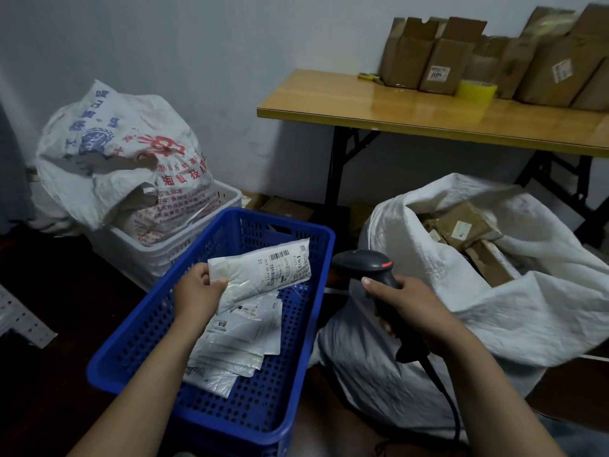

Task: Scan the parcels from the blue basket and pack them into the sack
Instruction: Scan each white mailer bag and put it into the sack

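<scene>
The left hand (197, 286) pinches a white plastic mailer parcel (267, 270) above the blue perforated plastic basket (290, 374); the right hand (410, 305) grips a black handheld barcode scanner (365, 263) beside the open white woven sack (428, 291).

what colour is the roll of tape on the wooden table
Yellow. The roll of tape sits on the table before the cardboard boxes, clearest in the head view.

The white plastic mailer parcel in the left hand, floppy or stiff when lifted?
Probably floppy: the white plastic mailer parcel creases where the left hand pinches its end. Likely light: one hand's pinch holds it above the blue perforated basket. Its glossy film may slip.
</scene>
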